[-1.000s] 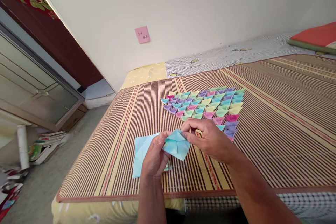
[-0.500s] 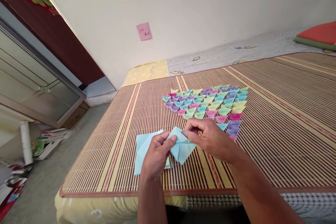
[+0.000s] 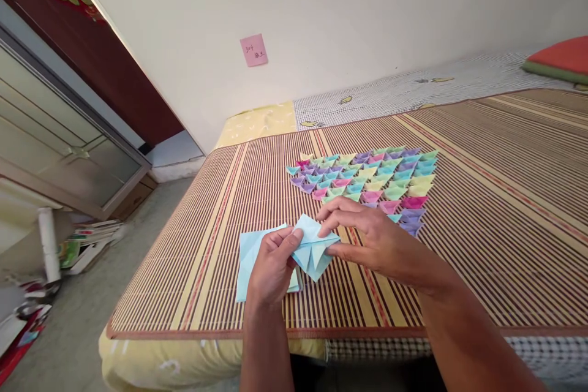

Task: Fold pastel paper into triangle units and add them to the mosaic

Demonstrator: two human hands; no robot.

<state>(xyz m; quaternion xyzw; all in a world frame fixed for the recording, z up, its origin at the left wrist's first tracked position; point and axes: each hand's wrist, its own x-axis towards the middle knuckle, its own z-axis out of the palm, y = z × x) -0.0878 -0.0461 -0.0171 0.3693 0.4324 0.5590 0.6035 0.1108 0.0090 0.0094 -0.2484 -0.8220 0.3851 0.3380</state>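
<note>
Both hands pinch a light blue folded paper piece (image 3: 313, 248) just above the striped bamboo mat (image 3: 482, 245). My left hand (image 3: 272, 266) grips its left corner with thumb and fingers closed. My right hand (image 3: 372, 239) holds its right side, thumb under and fingers over the top edge. Under my left hand lies a small stack of light blue paper sheets (image 3: 250, 257). Beyond the hands, several small folded paper shapes (image 3: 367, 180) in pink, purple, green, yellow and blue lie in tidy rows.
The mat covers a bed with a yellow sheet (image 3: 261, 122) along a white wall that bears a pink sticky note (image 3: 253, 50). A red and green cushion (image 3: 558, 58) lies far right. Left of the bed are a glass-fronted cabinet (image 3: 59, 135) and magazines (image 3: 87, 242) on the floor.
The blue paper piece has been folded narrower and lowered slightly towards the mat. My right hand's fingers have spread over its top edge. The view has shifted a little.
</note>
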